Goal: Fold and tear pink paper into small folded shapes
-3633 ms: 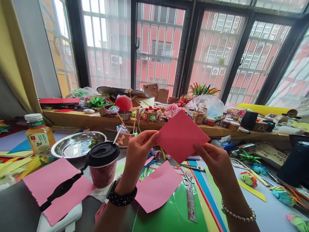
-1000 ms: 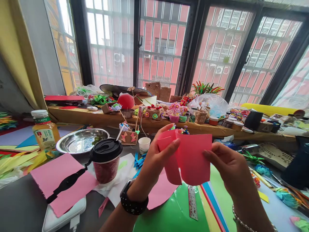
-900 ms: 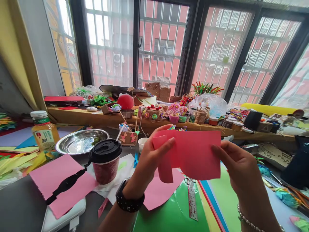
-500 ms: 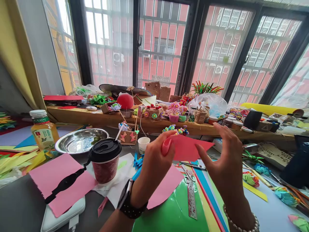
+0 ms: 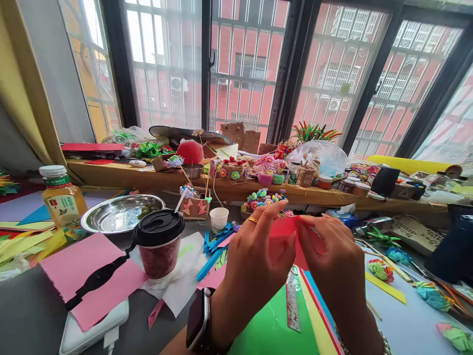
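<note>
Between my two hands a sheet of red-pink paper (image 5: 283, 228) is held up above the table. My left hand (image 5: 258, 251), with a ring and a watch at the wrist, is closed on its left side. On the other side my right hand (image 5: 330, 251) pinches the paper's upper right part between thumb and fingers. Much of the sheet is hidden behind the fingers. Beneath the hands lie a green glossy sheet (image 5: 266, 328) and a patterned ruler (image 5: 293, 303). Pink paper shows partly behind my left forearm.
On the left stand a lidded coffee cup (image 5: 158, 246), a juice bottle (image 5: 62, 199) and a steel plate (image 5: 111, 217). A white paper cup (image 5: 219, 219) stands behind my left hand. Crumpled paper pieces (image 5: 382, 271) lie at right. Handmade crafts crowd the windowsill (image 5: 221, 185).
My right hand has moved left and now pinches the paper; earlier its fingers were spread apart. My left hand has turned and moved slightly right. The scissors are now mostly covered by the hands.
</note>
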Motion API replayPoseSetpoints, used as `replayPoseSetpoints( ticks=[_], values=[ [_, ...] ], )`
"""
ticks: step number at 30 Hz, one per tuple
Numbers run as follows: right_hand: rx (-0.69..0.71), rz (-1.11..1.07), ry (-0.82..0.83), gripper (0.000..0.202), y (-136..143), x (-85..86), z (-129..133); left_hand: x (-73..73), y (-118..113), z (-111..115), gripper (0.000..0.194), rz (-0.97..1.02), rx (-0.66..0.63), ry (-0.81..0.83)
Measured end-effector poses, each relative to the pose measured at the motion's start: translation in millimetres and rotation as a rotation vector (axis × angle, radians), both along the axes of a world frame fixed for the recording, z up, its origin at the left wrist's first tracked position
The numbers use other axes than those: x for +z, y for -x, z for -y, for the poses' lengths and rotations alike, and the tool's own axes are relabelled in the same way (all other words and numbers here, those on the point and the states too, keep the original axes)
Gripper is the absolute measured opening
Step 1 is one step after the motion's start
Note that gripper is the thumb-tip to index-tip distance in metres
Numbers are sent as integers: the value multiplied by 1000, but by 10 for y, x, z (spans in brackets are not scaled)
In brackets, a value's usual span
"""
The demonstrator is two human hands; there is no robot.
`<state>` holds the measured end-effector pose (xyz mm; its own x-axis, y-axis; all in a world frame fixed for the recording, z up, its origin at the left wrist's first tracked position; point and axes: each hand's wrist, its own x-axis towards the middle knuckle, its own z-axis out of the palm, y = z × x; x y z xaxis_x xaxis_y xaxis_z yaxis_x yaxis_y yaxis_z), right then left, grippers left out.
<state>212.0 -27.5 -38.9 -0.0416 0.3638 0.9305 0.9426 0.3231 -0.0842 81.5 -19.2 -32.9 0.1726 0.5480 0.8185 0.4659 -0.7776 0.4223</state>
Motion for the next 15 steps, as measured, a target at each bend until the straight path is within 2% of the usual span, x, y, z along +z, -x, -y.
replayPoseSetpoints(
  ticks=[5,10,15],
  values=[
    [27,64,-11,16,56,5,-6,64,77,76,32,-116,149,-113],
    [91,66,-2,13,90,23,36,18,50,48,14,-278,343,-136],
    [109,48,-16,14,96,38,66,7,37,51,14,-294,353,-184]
  ],
)
